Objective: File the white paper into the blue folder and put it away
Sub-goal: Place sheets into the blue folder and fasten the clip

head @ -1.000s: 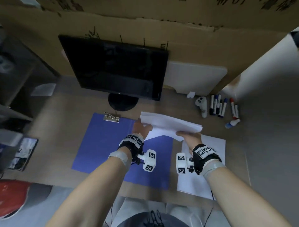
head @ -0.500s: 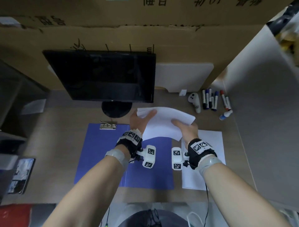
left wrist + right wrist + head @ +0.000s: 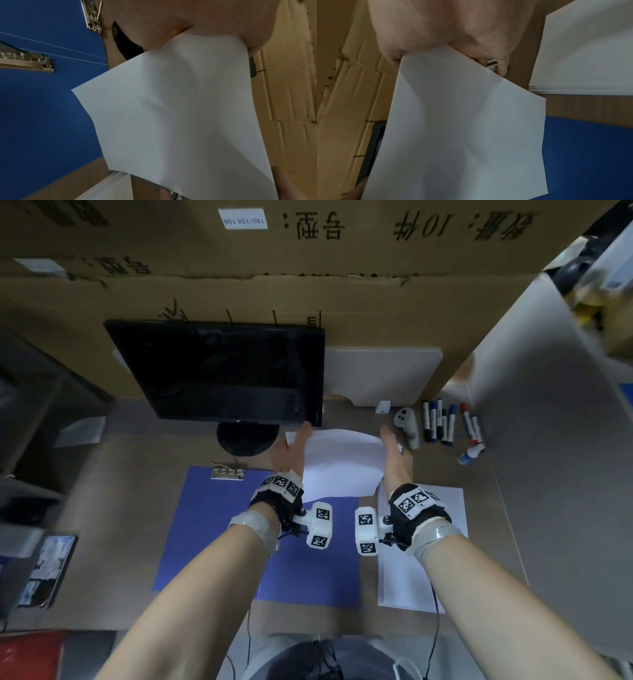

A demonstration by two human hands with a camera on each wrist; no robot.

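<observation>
Gripping the white paper (image 3: 339, 465) crosswise, left hand (image 3: 289, 453) and right hand (image 3: 394, 460) clasp its ends.

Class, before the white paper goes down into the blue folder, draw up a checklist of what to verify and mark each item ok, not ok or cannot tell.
1. Left hand has a grip on the white paper: ok.
2. Right hand holds the opposite edge: ok.
3. Paper lies flat: not ok, it bows between the hands.
4. Blue folder lies open on the desk: ok.
5. Metal clip is raised: cannot tell.
6. Paper stack lies off the folder: ok.
</observation>
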